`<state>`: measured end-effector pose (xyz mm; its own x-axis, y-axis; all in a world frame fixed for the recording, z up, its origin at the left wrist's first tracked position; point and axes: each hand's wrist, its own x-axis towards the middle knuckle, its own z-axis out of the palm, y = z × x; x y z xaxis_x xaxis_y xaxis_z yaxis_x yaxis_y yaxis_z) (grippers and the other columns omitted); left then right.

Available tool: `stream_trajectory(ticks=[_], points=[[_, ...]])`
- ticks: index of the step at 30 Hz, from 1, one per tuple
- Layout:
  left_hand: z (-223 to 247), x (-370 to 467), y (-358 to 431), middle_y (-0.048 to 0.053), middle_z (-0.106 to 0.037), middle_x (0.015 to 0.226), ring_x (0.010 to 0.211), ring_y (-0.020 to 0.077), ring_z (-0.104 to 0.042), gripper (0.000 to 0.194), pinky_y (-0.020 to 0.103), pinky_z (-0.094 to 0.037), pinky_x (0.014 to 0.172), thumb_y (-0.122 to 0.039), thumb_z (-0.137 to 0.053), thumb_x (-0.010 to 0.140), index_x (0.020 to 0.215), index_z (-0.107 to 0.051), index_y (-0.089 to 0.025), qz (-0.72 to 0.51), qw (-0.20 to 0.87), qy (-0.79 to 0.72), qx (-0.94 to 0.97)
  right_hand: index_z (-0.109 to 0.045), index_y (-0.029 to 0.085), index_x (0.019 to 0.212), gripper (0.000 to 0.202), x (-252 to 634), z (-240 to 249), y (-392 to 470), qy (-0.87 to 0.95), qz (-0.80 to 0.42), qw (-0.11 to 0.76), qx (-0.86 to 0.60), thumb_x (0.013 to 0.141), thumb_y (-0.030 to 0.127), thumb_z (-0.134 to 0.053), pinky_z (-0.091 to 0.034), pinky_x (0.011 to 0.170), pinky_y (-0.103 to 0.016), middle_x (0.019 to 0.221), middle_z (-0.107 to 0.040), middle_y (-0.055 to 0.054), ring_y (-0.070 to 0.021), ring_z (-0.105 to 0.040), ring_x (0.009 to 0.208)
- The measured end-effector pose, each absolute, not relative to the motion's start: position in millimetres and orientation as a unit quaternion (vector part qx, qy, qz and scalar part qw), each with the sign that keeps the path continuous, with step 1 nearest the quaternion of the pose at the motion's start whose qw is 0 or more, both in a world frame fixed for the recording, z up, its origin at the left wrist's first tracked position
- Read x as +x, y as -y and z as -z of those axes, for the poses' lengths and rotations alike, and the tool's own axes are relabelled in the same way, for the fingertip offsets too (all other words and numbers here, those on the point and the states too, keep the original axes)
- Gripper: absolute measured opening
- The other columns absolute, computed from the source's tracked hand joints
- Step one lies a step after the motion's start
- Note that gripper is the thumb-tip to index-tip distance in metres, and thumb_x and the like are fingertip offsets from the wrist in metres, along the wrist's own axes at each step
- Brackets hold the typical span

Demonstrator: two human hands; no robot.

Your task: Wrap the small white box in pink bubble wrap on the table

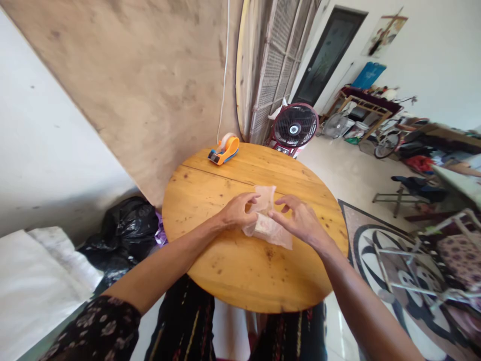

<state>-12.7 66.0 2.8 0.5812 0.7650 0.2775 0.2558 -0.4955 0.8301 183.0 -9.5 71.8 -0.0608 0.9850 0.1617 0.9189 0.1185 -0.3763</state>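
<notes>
A sheet of thin, translucent pinkish wrap (276, 234), which looks like bubble wrap, lies on the round wooden table (233, 271). Under or inside its near part shows a small pale block-like thing (265, 226), whose kind I cannot make out. At the wrap's left edge my left hand (240, 209) is curved, with a gap between thumb and fingers. On the other side my right hand (295, 214) has its fingers apart, the thumb close to the middle of the wrap. Whether the fingertips touch the wrap is unclear.
An orange tape dispenser (225, 149) stands at the table's far left edge, near a wooden board (158, 75). Behind the table is a dark red fan (295, 128). Black plastic bags (130, 228) lie to the left, a panda-patterned rug (398, 271) to the right.
</notes>
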Motion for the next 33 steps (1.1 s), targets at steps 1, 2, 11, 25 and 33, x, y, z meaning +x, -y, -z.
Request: stream_trajectory(ticks=[1,2,11,25,33], points=[[-1.8,-12.4,-66.3,0.011,-0.065,0.11,0.1,0.0229,-0.061,0.064,0.037,-0.049,0.093,-0.022,-0.059,0.066,0.128,-0.055,-0.01,-0.33,0.379,-0.319,0.804,-0.066,0.019,0.101,0.04,179.3,-70.7,8.2,0.72,-0.072,0.177,-0.667,0.079,0.052,-0.063,-0.042,0.068,-0.029,0.099,-0.071,-0.008,-0.0203,-0.065,0.079],[-0.6,-12.0,-66.5,0.009,-0.066,0.105,0.095,0.0211,-0.061,0.062,0.035,-0.05,0.088,-0.022,-0.058,0.065,0.126,-0.057,-0.01,-0.331,0.373,-0.323,0.804,-0.067,0.02,0.099,0.037,176.3,-69.3,6.2,0.717,-0.059,0.164,-0.676,0.079,0.05,-0.063,-0.04,0.067,-0.028,0.095,-0.071,-0.008,-0.0204,-0.064,0.078],[6.4,-13.9,-72.5,-0.001,-0.062,0.07,0.062,0.0123,-0.054,0.04,0.023,-0.042,0.06,-0.015,-0.051,0.069,0.105,-0.068,-0.013,-0.336,0.368,-0.405,0.767,-0.058,0.02,0.063,0.025,208.6,-43.2,-15.7,0.628,-0.111,0.226,-0.736,0.081,0.037,-0.052,-0.03,0.053,-0.026,0.06,-0.061,-0.001,-0.0155,-0.053,0.056],[5.1,-22.7,-77.6,0.012,-0.064,0.103,0.1,0.0281,-0.056,0.046,0.039,-0.042,0.087,-0.011,-0.052,0.079,0.125,-0.055,-0.015,-0.23,0.092,-0.531,0.81,-0.058,0.018,0.106,0.025,232.1,1.5,-8.8,0.598,0.083,0.167,-0.78,0.083,0.029,-0.055,-0.035,0.069,-0.03,0.103,-0.068,-0.01,-0.0223,-0.061,0.083],[6.6,-22.8,-75.5,0.013,-0.06,0.11,0.106,0.0302,-0.048,0.018,0.042,-0.039,0.089,-0.017,-0.052,0.087,0.098,-0.066,-0.019,-0.214,-0.007,-0.443,0.87,-0.057,0.017,0.105,0.022,228.6,5.3,-8.3,0.647,0.176,0.112,-0.734,0.084,0.021,-0.052,-0.031,0.077,-0.033,0.094,-0.068,-0.011,-0.0239,-0.058,0.084]])
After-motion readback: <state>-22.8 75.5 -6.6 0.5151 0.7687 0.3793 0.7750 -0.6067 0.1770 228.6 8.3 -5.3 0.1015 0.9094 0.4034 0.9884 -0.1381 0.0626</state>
